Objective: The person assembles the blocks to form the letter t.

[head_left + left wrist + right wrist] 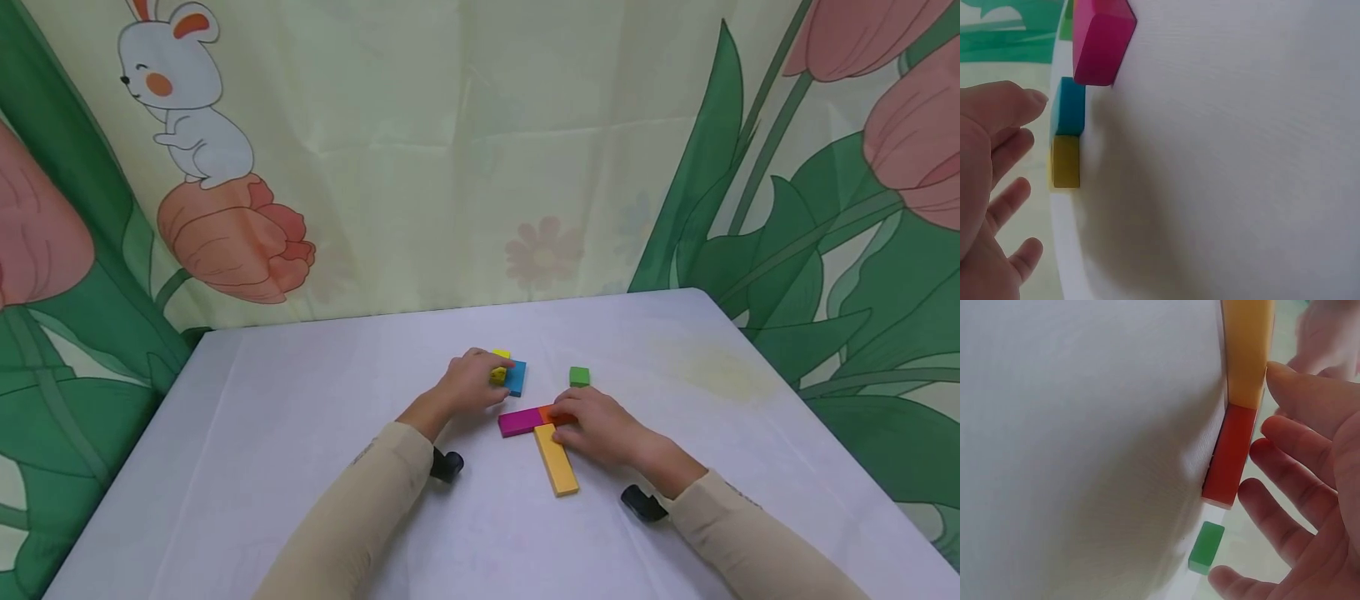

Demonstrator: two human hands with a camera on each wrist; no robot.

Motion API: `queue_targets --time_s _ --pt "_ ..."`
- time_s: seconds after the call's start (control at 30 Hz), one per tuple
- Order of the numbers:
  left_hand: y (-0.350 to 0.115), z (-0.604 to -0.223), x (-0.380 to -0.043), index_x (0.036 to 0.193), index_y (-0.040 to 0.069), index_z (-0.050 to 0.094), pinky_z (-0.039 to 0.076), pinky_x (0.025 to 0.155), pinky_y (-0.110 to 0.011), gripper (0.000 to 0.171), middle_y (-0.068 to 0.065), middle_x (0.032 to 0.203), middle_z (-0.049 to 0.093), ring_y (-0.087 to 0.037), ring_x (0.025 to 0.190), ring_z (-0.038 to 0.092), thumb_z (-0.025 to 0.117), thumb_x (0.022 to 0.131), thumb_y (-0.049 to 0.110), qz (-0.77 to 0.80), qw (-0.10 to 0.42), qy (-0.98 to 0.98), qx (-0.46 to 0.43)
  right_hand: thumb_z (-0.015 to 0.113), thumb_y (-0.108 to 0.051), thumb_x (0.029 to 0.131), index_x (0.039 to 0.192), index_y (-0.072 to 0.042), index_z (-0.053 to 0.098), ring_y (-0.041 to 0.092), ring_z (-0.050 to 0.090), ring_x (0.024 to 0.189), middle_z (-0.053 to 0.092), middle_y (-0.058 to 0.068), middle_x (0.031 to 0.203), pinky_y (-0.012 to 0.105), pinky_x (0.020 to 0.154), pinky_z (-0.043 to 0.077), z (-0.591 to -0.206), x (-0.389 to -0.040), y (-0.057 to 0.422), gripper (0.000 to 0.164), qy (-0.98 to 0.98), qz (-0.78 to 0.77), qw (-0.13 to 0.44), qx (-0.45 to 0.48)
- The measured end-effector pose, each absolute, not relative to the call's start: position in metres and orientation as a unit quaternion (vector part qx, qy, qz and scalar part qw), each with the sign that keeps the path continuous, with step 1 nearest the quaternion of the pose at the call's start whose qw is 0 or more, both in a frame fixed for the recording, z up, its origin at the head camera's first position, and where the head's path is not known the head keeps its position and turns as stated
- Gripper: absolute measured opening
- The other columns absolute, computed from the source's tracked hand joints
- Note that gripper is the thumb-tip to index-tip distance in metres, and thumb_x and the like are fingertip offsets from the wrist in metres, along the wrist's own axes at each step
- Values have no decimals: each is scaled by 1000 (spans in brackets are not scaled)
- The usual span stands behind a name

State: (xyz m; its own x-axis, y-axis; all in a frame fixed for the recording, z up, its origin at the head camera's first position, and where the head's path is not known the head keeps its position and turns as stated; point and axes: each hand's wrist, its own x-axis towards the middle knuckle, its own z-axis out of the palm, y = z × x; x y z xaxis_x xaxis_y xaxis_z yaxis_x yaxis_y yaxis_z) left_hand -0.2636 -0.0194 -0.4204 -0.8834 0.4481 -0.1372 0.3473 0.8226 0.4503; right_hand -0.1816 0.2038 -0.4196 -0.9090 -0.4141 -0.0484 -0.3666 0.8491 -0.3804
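Observation:
At the far middle of the table my left hand point(471, 382) hovers with loosely bent fingers by a yellow block point(1066, 162) and a blue block point(517, 379), which stand side by side. The left wrist view shows a gap between its fingers and both blocks. My right hand point(603, 429) lies against an orange-red block point(1230, 456), fingertips along its side, thumb at the edge of a long yellow-orange block point(557, 462). These two meet a magenta block point(520, 422) in a T-like layout. Just beyond the right hand sits a small green block point(579, 377).
A white cloth covers the table point(262, 467). Behind it hangs a curtain point(390, 167) printed with a rabbit and tulips. Black wrist devices, one at the left cuff point(447, 466) and one at the right cuff point(643, 504), sit low near the tabletop.

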Motion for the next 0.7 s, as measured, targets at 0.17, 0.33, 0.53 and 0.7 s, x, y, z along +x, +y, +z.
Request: queue_targets --time_s 0.17,0.33,0.53,0.7 --pt "-14 -419 -267 144 27 56 38 105 -47 62 -2 141 53 -25 136 37 77 86 27 195 129 948 216 78 -25 88 117 -11 73 23 56 111 63 2 118 41 91 52 -419 -181 205 33 958 -187 64 -208" --pt "-12 -417 -269 147 27 53 32 108 -50 66 -1 146 50 -26 140 32 74 84 25 181 135 947 227 79 -25 88 117 -11 73 23 56 111 63 2 117 41 91 52 -418 -180 204 33 959 -180 63 -208" --pt "-8 -420 -271 148 30 51 26 111 -53 61 0 151 45 -26 144 26 68 90 26 139 151 950 235 79 -26 87 119 -11 72 24 56 114 62 3 119 42 92 52 -416 -180 203 36 960 -179 69 -202" --pt "-5 -418 -272 148 30 52 28 109 -52 58 -5 146 48 -26 140 32 69 92 27 133 157 953 224 79 -26 87 118 -11 73 23 56 113 62 3 118 41 92 52 -418 -180 204 35 960 -180 64 -207"
